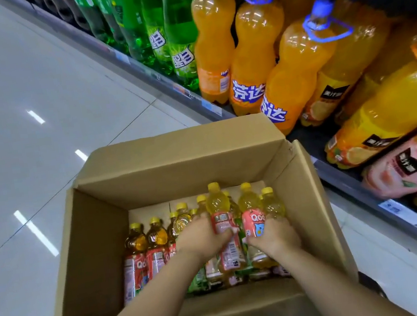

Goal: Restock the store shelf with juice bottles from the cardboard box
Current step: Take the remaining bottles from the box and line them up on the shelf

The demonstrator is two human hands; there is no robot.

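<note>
An open cardboard box (101, 242) stands on the floor in front of me, holding several small juice bottles with yellow caps. My left hand (199, 236) grips a yellow juice bottle with a pink label (218, 210), raised a little above the others. My right hand (274, 234) grips a second pink-labelled bottle (248, 203) just to its right. More bottles with red labels (137, 248) stand upright along the box's left side. The store shelf (344, 179) runs along the right.
The shelf holds large orange soda bottles (215, 41), green soda bottles (178, 28) further back, and orange and pink juice bottles (393, 110) nearest me. Price tags line the shelf edge. White tiled floor (20, 104) spreads to the left. A box flap (314, 191) leans toward the shelf.
</note>
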